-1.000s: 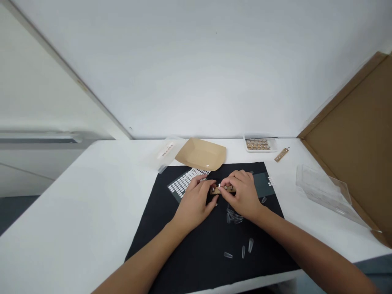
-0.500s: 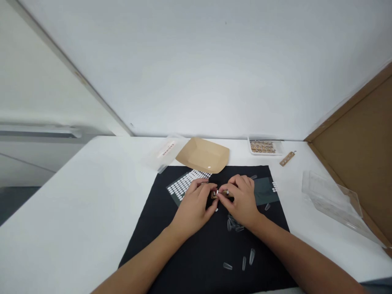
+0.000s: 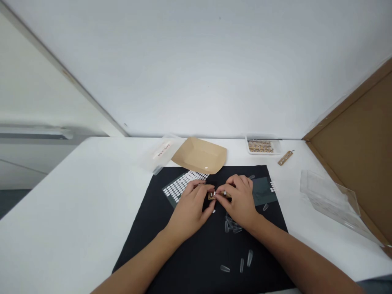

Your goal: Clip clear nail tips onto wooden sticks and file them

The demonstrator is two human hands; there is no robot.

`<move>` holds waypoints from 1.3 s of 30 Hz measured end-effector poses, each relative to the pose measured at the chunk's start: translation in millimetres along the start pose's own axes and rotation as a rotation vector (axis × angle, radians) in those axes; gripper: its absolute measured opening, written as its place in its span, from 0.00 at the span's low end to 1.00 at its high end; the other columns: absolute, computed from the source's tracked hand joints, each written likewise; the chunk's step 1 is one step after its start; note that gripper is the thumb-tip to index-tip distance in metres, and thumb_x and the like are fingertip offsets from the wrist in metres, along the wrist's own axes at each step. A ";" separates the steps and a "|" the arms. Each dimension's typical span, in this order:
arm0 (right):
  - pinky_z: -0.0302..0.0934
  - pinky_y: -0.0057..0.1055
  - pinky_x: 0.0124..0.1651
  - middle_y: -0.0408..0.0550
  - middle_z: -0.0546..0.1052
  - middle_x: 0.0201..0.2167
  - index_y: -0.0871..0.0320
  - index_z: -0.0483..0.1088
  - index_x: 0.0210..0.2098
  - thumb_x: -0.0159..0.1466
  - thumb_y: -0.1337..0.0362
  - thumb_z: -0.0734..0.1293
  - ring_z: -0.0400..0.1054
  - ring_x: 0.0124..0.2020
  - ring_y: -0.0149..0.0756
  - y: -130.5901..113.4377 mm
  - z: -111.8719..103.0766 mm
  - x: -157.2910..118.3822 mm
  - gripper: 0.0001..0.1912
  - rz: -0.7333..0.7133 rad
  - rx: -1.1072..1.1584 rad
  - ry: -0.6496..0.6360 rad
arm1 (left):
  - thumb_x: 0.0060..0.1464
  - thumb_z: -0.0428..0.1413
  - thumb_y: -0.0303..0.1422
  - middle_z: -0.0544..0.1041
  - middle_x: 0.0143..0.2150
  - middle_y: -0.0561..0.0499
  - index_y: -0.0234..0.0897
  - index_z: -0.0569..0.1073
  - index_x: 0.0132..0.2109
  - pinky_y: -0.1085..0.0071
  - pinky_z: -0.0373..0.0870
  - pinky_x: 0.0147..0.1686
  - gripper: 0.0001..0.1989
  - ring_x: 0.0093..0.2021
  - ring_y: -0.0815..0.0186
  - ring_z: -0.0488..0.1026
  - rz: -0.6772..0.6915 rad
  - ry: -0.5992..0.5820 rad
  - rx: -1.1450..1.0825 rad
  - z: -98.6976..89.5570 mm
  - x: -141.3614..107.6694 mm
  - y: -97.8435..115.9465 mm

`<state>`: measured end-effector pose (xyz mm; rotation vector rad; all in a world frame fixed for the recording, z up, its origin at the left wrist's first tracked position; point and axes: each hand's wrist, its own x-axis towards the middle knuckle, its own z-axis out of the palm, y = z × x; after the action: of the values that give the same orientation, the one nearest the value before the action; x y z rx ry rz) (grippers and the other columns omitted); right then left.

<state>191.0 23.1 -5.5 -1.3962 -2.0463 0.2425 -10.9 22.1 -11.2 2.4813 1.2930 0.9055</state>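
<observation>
Near the middle of the black cloth [image 3: 190,245], my left hand [image 3: 190,208] holds the left end of a small brown strip [image 3: 210,197] with metal studs between thumb and fingers. My right hand [image 3: 239,200] is closed at the strip's middle, its thumb and index finger by a small white oval [image 3: 214,193] on the strip. Another white oval [image 3: 213,211] lies just below. A sheet of white oval stickers [image 3: 176,190] is partly behind my left hand. Clear nail tips [image 3: 229,224] lie in a pile beneath my right hand.
A brown paper tray [image 3: 200,153], a plastic bag [image 3: 162,153] and a white box of studded strips [image 3: 260,147] stand at the back. A single strip [image 3: 286,158] and clear plastic packaging [image 3: 332,200] are at right. More nail tips [image 3: 250,258] lie in front.
The whole view has shifted slightly, so objects appear a little further left. My right fingertips have drawn back slightly from the white oval on the strip. Both hands remain at the strip.
</observation>
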 end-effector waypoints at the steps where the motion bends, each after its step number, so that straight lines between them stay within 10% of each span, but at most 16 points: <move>1: 0.51 0.45 0.51 0.46 0.72 0.40 0.48 0.80 0.38 0.66 0.58 0.77 0.63 0.45 0.44 -0.2 0.0 0.2 0.04 0.004 0.003 -0.001 | 0.63 0.59 0.28 0.80 0.50 0.43 0.40 0.70 0.55 0.48 0.76 0.56 0.14 0.60 0.47 0.70 0.002 -0.001 -0.001 0.3 0.0 -0.2; 39: 0.53 0.42 0.51 0.45 0.75 0.41 0.49 0.79 0.42 0.67 0.60 0.76 0.67 0.47 0.43 6.6 -8.5 -0.4 0.06 0.043 0.036 -0.130 | 0.65 0.58 0.29 0.78 0.50 0.44 0.39 0.70 0.54 0.51 0.74 0.54 0.12 0.54 0.51 0.72 -0.014 -0.052 0.013 -3.2 1.0 2.6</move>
<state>201.3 23.8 -2.3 -1.4361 -2.1069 0.3961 -10.6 21.0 -7.1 2.4852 1.3028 0.8266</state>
